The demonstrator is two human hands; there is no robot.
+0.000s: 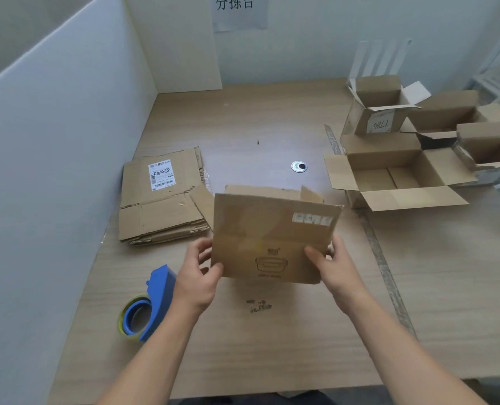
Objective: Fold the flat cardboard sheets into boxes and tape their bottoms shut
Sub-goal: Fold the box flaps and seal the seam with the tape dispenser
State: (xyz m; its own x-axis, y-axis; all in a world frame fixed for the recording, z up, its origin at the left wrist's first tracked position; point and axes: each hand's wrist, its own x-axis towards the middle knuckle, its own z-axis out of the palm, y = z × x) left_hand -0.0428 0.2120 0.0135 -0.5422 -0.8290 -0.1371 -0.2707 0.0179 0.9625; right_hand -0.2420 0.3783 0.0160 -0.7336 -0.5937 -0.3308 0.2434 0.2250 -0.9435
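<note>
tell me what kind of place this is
Most likely a parcel packing or sorting bench: a wooden table fenced by white partitions, a stack of flattened cartons, made-up open boxes at the right, a blue tape dispenser, and a cardboard sheet gripped by the left hand and right hand.

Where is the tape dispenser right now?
In the head view, the blue tape dispenser lies on the table at lower left, just outside the left hand and nearer the camera than the stack of flat cardboard sheets.
</note>
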